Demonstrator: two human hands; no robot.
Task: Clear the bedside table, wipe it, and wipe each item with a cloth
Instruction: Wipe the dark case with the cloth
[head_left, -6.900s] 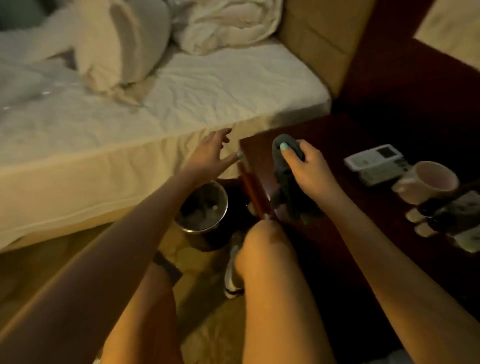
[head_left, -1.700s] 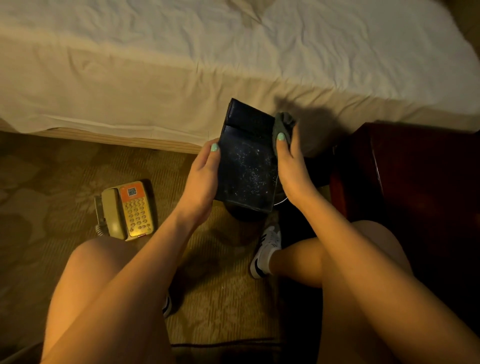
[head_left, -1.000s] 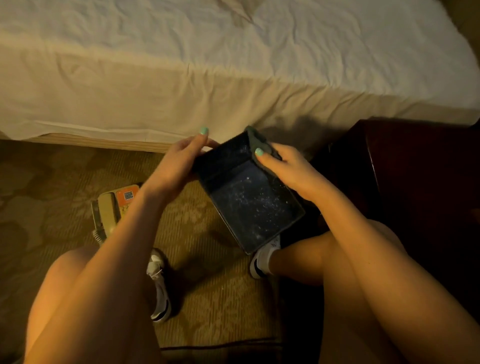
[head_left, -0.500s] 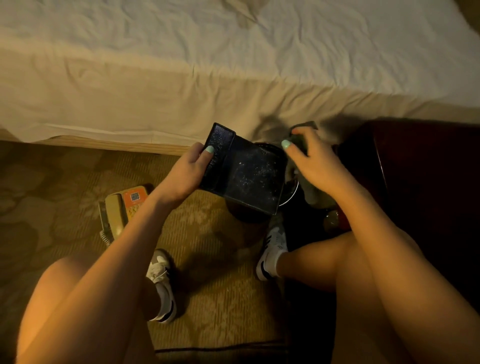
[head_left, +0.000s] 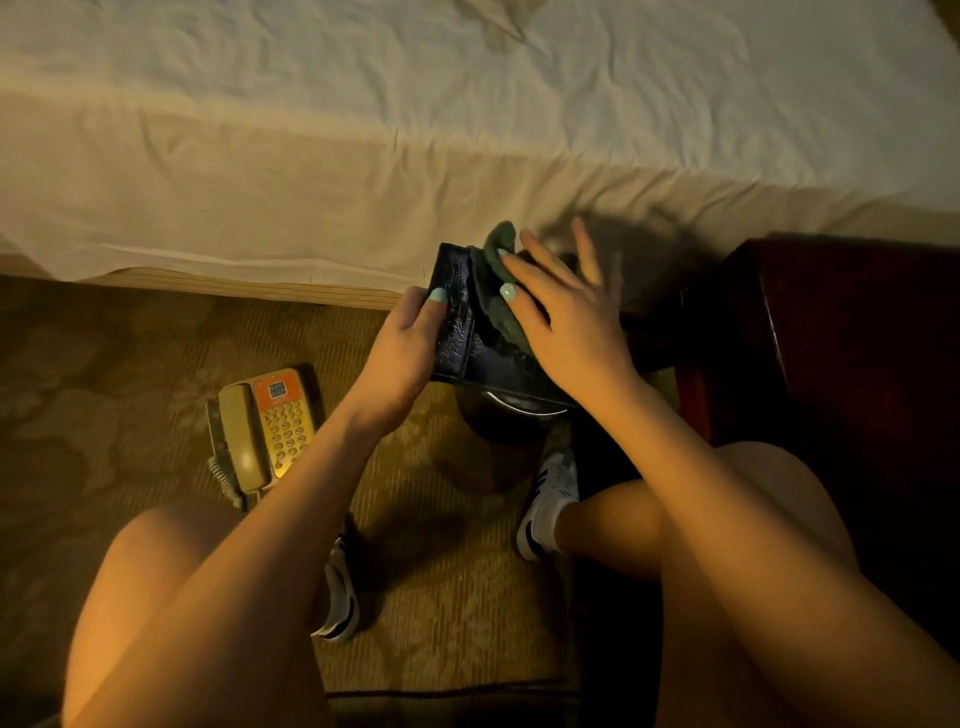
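Pressure should be even under the flat, outspread fingers of the right hand (head_left: 566, 322), sweeping the cloth (head_left: 496, 283) beneath them across the speckled dark folder (head_left: 457, 327) toward the left hand (head_left: 408, 343), whose thumb and curled fingers pinch its edge above the bin (head_left: 498, 423).

No text can be read. The telephone (head_left: 265, 426) on the floor (head_left: 104, 364), below and left of the left grip (head_left: 402, 353), carries an orange label (head_left: 278, 389) with a square code and a keypad (head_left: 287, 435); both are illegible.
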